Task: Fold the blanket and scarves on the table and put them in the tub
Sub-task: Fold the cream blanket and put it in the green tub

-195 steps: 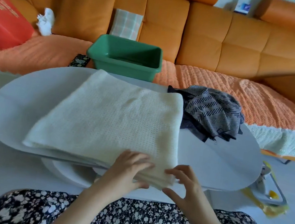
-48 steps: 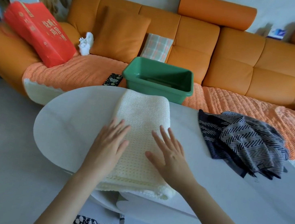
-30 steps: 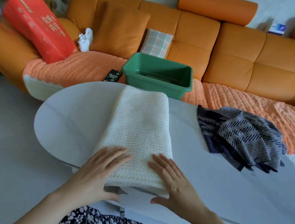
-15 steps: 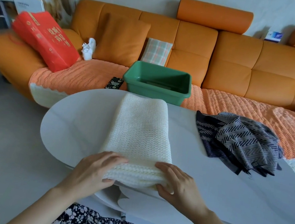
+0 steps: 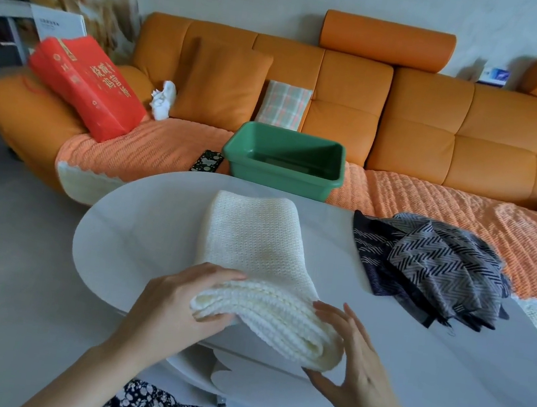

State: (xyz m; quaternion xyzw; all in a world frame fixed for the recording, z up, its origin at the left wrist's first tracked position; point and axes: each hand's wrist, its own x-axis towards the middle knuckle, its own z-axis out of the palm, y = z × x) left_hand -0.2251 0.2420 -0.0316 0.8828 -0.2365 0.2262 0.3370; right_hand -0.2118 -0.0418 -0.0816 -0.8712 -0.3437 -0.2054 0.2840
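Gripping the near end of the cream knitted blanket (image 5: 253, 253), we are lifting its stacked layers just off the white oval table (image 5: 139, 230) while the far part is lying flat in a long narrow strip running toward the couch. Our left hand (image 5: 177, 304) is pinching the left corner, fingers curled over the top and thumb tucked beneath. Our right hand (image 5: 356, 357) is cupping the right corner, fingers spread against the blanket's side and thumb under the thick fold, so both hands are closed around the cloth.

We are seeing the scarves (image 5: 433, 271) lying to the right on the same table, a rumpled heap of dark navy and grey zigzag fabric, apart from the blanket. The green tub (image 5: 284, 178) is sitting beyond the table's far edge on the orange sofa (image 5: 442, 134), and we cannot tell what the dim flat shape on its floor is. A dark patterned phone (image 5: 207, 162) is lying just left of the tub, and a red package (image 5: 87, 84) is leaning farther left on the sofa.
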